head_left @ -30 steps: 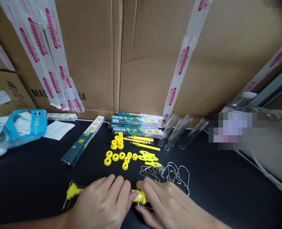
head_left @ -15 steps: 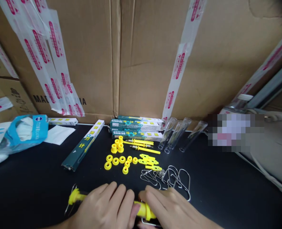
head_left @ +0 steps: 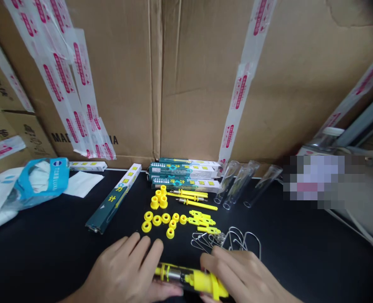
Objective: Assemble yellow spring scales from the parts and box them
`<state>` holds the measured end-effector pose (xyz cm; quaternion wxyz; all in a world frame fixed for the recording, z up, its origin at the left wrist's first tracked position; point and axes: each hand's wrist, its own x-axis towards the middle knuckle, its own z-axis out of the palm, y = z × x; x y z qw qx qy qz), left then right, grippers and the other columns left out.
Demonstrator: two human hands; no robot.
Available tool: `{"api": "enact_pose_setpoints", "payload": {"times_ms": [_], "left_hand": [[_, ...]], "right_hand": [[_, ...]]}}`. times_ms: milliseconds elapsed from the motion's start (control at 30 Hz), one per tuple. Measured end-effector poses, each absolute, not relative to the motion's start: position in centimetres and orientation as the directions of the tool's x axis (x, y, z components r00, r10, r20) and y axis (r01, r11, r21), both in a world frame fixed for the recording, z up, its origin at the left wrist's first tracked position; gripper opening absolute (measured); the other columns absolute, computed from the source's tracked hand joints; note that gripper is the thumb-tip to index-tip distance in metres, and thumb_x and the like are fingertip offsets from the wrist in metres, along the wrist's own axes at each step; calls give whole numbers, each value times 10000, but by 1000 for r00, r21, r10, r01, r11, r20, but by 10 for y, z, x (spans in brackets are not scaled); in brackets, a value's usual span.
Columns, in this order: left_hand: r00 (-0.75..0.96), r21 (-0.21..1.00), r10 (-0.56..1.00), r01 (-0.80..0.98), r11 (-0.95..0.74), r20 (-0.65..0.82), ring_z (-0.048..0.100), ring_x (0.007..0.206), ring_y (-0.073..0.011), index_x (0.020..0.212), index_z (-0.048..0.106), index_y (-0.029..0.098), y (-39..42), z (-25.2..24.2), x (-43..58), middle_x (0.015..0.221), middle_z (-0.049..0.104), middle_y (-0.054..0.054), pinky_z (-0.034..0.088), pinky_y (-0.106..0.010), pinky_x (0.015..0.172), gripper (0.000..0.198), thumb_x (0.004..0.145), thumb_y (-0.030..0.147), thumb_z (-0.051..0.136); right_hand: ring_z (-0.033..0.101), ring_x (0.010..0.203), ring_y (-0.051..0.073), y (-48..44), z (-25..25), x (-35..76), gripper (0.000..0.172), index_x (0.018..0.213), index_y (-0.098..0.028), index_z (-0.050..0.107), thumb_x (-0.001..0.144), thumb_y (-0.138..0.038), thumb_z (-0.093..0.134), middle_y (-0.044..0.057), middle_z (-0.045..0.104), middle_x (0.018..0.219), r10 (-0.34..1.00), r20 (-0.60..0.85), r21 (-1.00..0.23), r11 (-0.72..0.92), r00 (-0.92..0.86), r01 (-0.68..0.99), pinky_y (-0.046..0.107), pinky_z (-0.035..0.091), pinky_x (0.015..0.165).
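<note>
Left hand (head_left: 128,266) grasping clear tube (head_left: 181,277), right hand (head_left: 240,273) its yellow end piece (head_left: 205,282) — silvery metal section (head_left: 174,275) showing inside.

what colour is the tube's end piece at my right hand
Yellow; the end piece shows best in the head view.

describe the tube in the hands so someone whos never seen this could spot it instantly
From the tall cardboard, come down across the black tabletop to the bottom of the picture. There a clear tube runs between the left hand and the right hand. Unlike the loose tubes near the cardboard, it has a yellow fitting at its right end and a silvery part inside.
</note>
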<state>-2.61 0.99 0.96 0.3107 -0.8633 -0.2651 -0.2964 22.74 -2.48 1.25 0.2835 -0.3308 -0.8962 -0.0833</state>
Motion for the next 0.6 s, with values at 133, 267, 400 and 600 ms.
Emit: {"api": "enact_pose_setpoints", "payload": {"times_ms": [133,267,400,600], "left_hand": [[667,-219,389,638,-738,635,706,503,-156,839,582,198,13,14,-24,604,697,21,530,-274,510,446,1115,268,239],[604,6,462,603,-797,649,702,536,-145,869,578,224,16,10,-28,663,689,45,531,-244,525,276,1018,112,375],[484,244,581,593,-768,654,738,668,-127,971,627,245,23,-2,-39,794,731,49,563,-191,654,265,904,65,445],[373,585,759,486,-649,533,667,571,-104,996,663,253,37,-5,-47,738,669,71,544,-148,556,112,885,265,653]], "right_hand": [[754,635,162,-24,12,230,372,1076,-199,582,1099,-421,285,33,777,837,620,596,-217,736,-510,642,252,578,516],[763,785,195,-21,11,236,221,1192,-238,621,1013,-348,553,64,748,990,727,581,-527,678,-365,512,258,639,626],[742,703,155,-15,6,243,224,1158,-274,701,936,-249,685,52,703,1044,891,364,-888,420,-273,186,232,646,619],[783,846,206,-5,5,246,330,1094,-245,740,803,-355,850,33,786,949,964,111,-982,69,-243,-175,274,653,736]]}}
